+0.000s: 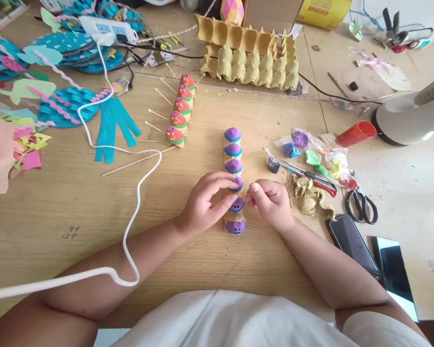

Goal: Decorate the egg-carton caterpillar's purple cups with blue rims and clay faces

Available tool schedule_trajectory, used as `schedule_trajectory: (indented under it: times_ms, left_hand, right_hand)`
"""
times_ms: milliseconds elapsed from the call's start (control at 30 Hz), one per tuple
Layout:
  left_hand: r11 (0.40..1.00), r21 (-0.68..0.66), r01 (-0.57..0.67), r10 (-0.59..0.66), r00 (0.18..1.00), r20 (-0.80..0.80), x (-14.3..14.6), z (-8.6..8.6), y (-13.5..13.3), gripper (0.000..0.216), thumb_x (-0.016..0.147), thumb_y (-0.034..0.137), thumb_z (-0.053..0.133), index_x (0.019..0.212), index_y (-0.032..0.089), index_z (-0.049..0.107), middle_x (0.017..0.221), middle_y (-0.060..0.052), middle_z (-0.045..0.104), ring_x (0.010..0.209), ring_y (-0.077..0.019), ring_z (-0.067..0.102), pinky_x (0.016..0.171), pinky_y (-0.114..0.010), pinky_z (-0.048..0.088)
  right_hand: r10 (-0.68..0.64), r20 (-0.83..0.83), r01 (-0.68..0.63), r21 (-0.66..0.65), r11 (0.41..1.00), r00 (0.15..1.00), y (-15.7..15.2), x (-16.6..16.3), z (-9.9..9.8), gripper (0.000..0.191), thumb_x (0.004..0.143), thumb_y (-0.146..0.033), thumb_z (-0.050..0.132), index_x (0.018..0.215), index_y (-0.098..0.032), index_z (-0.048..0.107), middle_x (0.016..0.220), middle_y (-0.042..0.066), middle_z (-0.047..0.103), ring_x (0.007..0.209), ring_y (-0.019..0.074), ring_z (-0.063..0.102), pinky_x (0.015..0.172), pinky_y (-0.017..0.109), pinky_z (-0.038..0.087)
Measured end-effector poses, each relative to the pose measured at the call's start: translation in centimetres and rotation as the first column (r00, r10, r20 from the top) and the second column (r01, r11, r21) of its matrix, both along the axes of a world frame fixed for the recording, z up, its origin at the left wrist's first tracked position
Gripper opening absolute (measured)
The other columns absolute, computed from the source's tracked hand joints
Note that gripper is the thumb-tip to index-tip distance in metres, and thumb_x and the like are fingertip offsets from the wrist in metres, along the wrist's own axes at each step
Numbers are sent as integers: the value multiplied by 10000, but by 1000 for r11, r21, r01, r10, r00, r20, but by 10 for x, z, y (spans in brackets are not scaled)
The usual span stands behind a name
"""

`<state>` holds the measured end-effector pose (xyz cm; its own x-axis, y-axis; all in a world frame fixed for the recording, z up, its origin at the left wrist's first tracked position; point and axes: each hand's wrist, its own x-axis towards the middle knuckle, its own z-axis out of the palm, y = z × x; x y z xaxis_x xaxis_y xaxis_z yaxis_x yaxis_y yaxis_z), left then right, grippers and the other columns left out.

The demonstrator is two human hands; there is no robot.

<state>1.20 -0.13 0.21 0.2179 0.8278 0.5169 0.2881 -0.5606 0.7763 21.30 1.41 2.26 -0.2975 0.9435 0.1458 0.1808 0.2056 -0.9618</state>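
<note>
A strip of egg-carton cups topped with purple and blue clay, a caterpillar [233,159], lies lengthwise in the middle of the wooden table [68,202]. My left hand [206,202] curls round its near end, thumb and fingers pressed on one of the clay-topped cups. My right hand [271,202] is closed in a pinch right beside the same cup, with something tiny between the fingertips that I cannot make out. A second caterpillar [181,113] with red and green tops and stick legs lies farther back on the left.
Clay bags [311,149], a red utility knife [318,179], scissors [361,205], carton scraps [307,195] and a phone [352,246] lie to the right. Egg cartons [253,53] stand at the back. A white cable [137,193] loops across the left. Paper cut-outs [58,96] cover the far left.
</note>
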Motion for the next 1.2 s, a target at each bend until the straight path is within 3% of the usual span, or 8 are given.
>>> schedule_trajectory:
  times_ms: [200,300,433,600,733,833,967,1200]
  left_hand:
    - [994,108,-5,10,999,-49,1,4,-1,117,923,249,765,1027,236,711,1160,-70,742,1160,-222,678,1054,-426,544]
    - [988,150,-33,43,997,-59,2,5,-1,85,914,247,778,962,241,709,1113,-51,753,1149,-217,671,1061,-429,539]
    - [986,162,-36,46,997,-59,1,6,0,75,910,224,778,929,244,709,1093,-40,758,1148,-214,662,1067,-434,537]
    - [989,135,-67,71,997,-30,-1,5,-1,61,933,200,737,946,253,711,1096,-32,751,1153,-217,654,1065,-453,534]
    - [992,102,-75,76,997,-6,-2,4,-1,51,940,204,726,957,251,717,1098,-35,747,1160,-222,651,1080,-464,520]
    - [994,62,-85,83,996,26,-1,3,-1,45,941,206,728,952,248,718,1087,-38,745,1158,-222,651,1087,-466,514]
    - [997,18,-80,79,996,51,-1,3,-1,24,951,225,718,952,248,724,1069,-44,743,1152,-221,656,1088,-465,519]
    - [998,-9,-69,69,997,33,-2,4,-2,98,996,292,659,1010,257,749,1099,-53,756,1167,-226,652,1104,-475,513]
  right_hand:
    - [32,188,-99,361,927,982,-2,-2,1,468,1057,-447,549,690,-183,671,585,25,682,530,106,591,535,233,417]
    - [40,239,-140,418,898,970,-2,-3,-2,444,1066,-441,533,736,-185,681,624,39,717,564,119,629,572,244,447]
    - [61,260,-163,393,905,964,-3,-2,-3,504,1078,-513,459,762,-189,681,646,45,712,592,135,636,595,265,464]
    - [77,123,-109,278,954,989,-4,-1,-1,546,1109,-511,340,941,-171,733,702,38,698,614,131,627,634,276,494]
    - [103,34,-108,240,965,994,-1,-2,-4,343,1028,-486,591,1113,-181,723,710,4,683,586,118,596,574,256,484]
    - [103,28,-106,309,945,994,2,-2,-8,208,947,-367,745,1071,-201,729,803,20,743,634,115,627,589,246,499]
    - [68,2,-65,333,941,998,1,-3,-9,64,939,-266,753,968,-210,743,847,36,771,666,116,643,612,248,509]
    - [54,-99,-41,127,991,994,-2,-4,-9,211,965,-407,706,918,-201,691,834,51,746,672,133,646,596,262,519]
